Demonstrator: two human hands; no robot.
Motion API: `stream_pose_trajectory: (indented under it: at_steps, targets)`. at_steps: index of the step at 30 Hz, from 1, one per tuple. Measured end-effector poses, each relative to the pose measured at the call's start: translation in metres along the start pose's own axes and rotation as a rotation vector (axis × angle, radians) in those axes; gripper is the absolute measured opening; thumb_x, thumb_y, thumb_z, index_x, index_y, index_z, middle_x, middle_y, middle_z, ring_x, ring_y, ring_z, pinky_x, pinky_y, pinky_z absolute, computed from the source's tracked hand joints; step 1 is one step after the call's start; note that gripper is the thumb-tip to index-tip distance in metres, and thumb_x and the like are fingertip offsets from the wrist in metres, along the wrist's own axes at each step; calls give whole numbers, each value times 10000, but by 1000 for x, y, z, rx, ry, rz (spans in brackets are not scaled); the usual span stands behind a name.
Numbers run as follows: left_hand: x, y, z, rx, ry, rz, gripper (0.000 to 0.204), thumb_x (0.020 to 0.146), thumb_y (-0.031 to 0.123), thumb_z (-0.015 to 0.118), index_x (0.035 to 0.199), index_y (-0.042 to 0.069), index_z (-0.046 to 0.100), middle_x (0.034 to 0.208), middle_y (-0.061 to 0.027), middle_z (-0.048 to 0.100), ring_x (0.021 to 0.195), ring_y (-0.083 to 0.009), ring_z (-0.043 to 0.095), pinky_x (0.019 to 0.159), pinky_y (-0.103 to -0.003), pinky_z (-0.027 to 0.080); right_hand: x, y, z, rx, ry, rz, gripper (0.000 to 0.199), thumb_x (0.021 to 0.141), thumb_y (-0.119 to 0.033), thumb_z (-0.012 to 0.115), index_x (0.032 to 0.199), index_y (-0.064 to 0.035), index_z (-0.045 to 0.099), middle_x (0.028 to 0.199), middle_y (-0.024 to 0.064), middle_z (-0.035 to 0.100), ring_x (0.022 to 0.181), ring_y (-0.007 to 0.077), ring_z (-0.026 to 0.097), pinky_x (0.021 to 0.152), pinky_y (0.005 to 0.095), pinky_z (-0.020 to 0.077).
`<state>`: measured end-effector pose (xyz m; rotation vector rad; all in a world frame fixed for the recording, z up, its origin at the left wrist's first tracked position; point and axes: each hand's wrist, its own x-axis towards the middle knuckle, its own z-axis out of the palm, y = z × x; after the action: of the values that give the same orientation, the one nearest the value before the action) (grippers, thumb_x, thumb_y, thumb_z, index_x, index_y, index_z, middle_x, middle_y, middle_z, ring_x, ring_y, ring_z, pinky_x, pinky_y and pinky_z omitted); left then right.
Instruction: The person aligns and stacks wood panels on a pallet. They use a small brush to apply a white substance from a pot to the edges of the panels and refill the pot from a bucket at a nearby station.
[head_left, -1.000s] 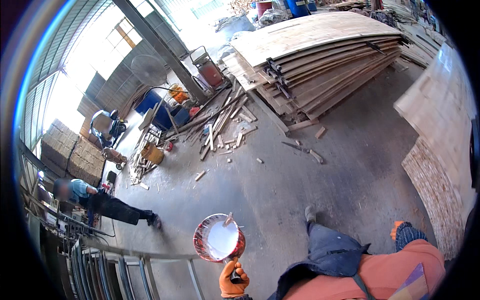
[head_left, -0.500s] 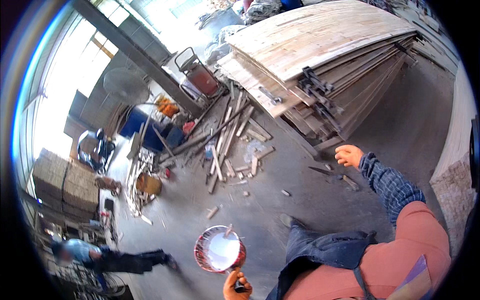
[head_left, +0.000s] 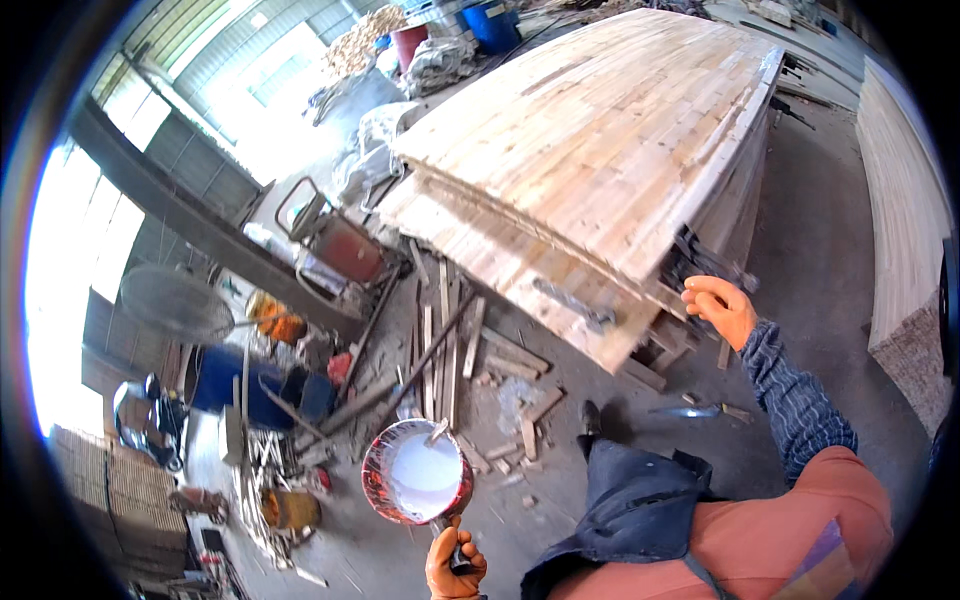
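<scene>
A red pot with white liquid inside is held by the left hand, which is in an orange glove and is closed around the handle at the lower edge of the pot. A thin stick is seen in the liquid, leaning on the far rim of the pot. The pot is carried above the floor, near the front corner of the big stack of boards.

The right hand, also in an orange glove, is raised to the near edge of the stack, just beside dark metal clamps that stick out between the boards. Its fingers are bent, and nothing is seen pinched in them; if the boards are touched cannot be told.

Under the front corner of the stack, many loose wood strips are scattered on the floor. A red cart is placed to the left of the stack. Further left of the cart, a round fan and a blue barrel are seen. Behind the stack, blue drums are standing. A second pile of panels is found to the right of the stack.
</scene>
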<state>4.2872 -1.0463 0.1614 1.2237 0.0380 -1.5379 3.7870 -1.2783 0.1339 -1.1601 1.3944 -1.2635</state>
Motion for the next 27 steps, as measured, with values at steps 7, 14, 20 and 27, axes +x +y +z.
stream_pose_trajectory:
  at_steps: [7, 14, 20, 27]
  targets:
    - [125, 148, 100, 0, -99, -94, 174, 971, 221, 560, 977, 65, 638, 850, -11, 654, 654, -105, 569, 529, -274, 443, 219, 48, 126, -268, 15, -93, 553, 876, -272, 663, 1318, 15, 495, 1300, 205, 560, 1205, 299, 546, 1029, 395, 431]
    - [229, 272, 145, 54, -88, -92, 188, 979, 235, 558, 981, 60, 626, 816, -20, 639, 650, -116, 557, 544, -293, 442, 362, 49, 244, -1102, 33, -219, 748, 892, -533, 496, 1461, -75, 336, 1473, 201, 369, 1417, 396, 222, 1176, 458, 153]
    - [338, 377, 144, 197, 34, -93, 226, 973, 267, 570, 980, 48, 624, 708, -25, 592, 544, -123, 488, 399, -220, 340, 429, 45, 285, -1170, 47, -83, 783, 905, -585, 421, 1496, -93, 272, 1524, 187, 296, 1439, 380, 176, 1188, 452, 103]
    - [451, 504, 134, 165, -178, -206, 212, 973, 223, 564, 1010, 26, 633, 932, -55, 683, 669, -125, 587, 520, -268, 459, 482, 29, 357, -1236, 310, 173, 729, 928, -532, 409, 1499, -104, 264, 1537, 187, 273, 1440, 383, 176, 1187, 451, 101]
